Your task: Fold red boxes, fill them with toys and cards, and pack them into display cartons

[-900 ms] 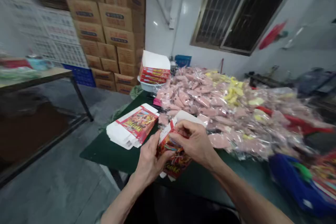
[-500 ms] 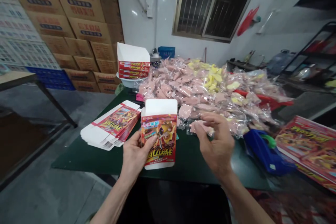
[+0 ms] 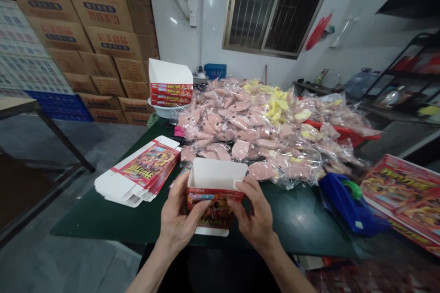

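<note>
Between my two hands is a small red printed carton, its white top flap raised and its mouth spread apart. My left hand grips its left side, thumb across the printed front. On the right side, my right hand pinches the edge near a small white side flap. A white flap also shows at the carton's bottom. To the left lies a fanned stack of flat cartons with the same print. Behind the hands spreads a large heap of pink pieces in clear bags, with some yellow ones among them.
A blue tape dispenser sits on the right of the green table. Beside it are larger red printed boxes. At the back left, an open display box rests on a white basin. Brown cardboard boxes are stacked by the wall.
My right hand has moved left from beside the bagged pieces and taken hold of the carton's right side. The carton, flat before, is now opened out and tilted.
</note>
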Action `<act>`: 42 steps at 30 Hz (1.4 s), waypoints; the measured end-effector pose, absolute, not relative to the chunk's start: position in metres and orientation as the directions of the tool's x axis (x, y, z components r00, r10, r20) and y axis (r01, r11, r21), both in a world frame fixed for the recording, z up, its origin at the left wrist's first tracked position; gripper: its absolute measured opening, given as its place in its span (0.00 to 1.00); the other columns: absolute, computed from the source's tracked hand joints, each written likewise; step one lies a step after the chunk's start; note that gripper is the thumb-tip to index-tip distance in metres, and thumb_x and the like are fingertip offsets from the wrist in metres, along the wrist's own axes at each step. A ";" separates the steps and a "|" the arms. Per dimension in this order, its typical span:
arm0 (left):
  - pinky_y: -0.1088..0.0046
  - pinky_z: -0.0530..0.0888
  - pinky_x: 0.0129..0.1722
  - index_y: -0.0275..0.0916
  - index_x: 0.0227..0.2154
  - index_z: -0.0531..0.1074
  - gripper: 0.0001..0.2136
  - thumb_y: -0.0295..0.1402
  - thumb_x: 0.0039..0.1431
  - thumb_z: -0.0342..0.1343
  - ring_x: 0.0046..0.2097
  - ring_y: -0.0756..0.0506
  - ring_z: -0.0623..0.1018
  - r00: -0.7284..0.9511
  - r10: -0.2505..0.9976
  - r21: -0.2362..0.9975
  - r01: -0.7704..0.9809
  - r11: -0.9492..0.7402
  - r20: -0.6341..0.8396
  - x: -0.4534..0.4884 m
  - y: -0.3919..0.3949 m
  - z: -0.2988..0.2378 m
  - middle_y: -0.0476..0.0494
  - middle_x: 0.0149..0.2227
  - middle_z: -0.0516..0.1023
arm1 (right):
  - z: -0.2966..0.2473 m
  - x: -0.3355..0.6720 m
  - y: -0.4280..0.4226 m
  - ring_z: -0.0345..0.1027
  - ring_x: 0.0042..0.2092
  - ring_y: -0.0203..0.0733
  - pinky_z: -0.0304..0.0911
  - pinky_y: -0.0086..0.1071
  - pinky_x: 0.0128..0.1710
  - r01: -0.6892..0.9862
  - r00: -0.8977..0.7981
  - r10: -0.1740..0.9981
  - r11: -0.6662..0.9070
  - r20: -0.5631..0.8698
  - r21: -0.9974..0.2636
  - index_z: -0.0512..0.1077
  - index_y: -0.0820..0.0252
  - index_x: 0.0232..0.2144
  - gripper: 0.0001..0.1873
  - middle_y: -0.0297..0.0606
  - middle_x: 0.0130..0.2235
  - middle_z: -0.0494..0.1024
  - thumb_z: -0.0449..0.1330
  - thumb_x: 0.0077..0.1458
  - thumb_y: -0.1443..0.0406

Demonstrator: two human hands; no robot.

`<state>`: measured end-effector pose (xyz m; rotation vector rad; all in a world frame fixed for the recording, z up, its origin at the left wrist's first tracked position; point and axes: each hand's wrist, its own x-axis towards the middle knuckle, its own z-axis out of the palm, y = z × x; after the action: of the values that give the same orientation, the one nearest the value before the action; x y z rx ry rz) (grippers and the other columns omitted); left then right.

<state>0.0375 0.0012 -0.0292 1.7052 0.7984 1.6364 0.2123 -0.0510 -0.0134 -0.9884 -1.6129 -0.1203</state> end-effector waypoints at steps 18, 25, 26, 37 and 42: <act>0.73 0.72 0.37 0.40 0.45 0.69 0.12 0.32 0.58 0.52 0.39 0.46 0.76 0.159 0.943 0.917 -0.328 -0.228 0.292 0.066 -0.003 0.004 0.44 0.41 0.76 | 0.015 0.230 -0.062 0.68 0.38 0.34 0.65 0.26 0.38 0.312 0.164 0.858 0.424 0.488 -0.850 0.65 0.55 0.46 0.11 0.34 0.38 0.72 0.51 0.61 0.64; 0.64 0.70 0.49 0.43 0.38 0.76 0.13 0.25 0.60 0.47 0.48 0.44 0.75 0.239 0.711 0.750 -0.170 -0.640 0.661 0.052 -0.006 0.005 0.43 0.47 0.76 | 0.020 0.233 -0.070 0.68 0.46 0.39 0.66 0.30 0.42 0.353 0.167 0.798 0.500 0.579 -0.791 0.70 0.57 0.38 0.07 0.40 0.41 0.73 0.52 0.60 0.66; 0.63 0.69 0.51 0.43 0.40 0.76 0.14 0.25 0.60 0.46 0.50 0.43 0.74 0.279 0.707 0.759 -0.187 -0.624 0.650 0.048 -0.006 0.005 0.42 0.48 0.75 | 0.021 0.234 -0.072 0.68 0.46 0.40 0.67 0.31 0.42 0.313 0.133 0.818 0.500 0.559 -0.807 0.70 0.57 0.40 0.08 0.41 0.43 0.73 0.52 0.60 0.66; 0.70 0.73 0.42 0.39 0.40 0.74 0.09 0.28 0.56 0.55 0.44 0.44 0.76 0.433 0.643 0.704 0.028 -0.710 0.631 0.040 -0.008 0.028 0.41 0.41 0.76 | 0.025 0.232 -0.075 0.72 0.35 0.36 0.68 0.26 0.33 0.459 0.130 0.819 0.450 0.559 -0.766 0.68 0.57 0.39 0.08 0.36 0.36 0.76 0.56 0.56 0.64; 0.72 0.72 0.40 0.39 0.35 0.74 0.06 0.27 0.57 0.54 0.41 0.46 0.75 0.320 0.676 0.726 -0.056 -0.686 0.663 0.050 -0.013 0.026 0.43 0.36 0.76 | 0.028 0.232 -0.080 0.70 0.35 0.37 0.66 0.28 0.33 0.576 0.098 0.776 0.465 0.622 -0.672 0.71 0.57 0.39 0.08 0.37 0.35 0.76 0.54 0.57 0.65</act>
<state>0.0496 -0.0127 0.0257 1.9283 0.5472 1.4183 0.2321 -0.0798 0.0284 -1.2096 -1.5814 0.2207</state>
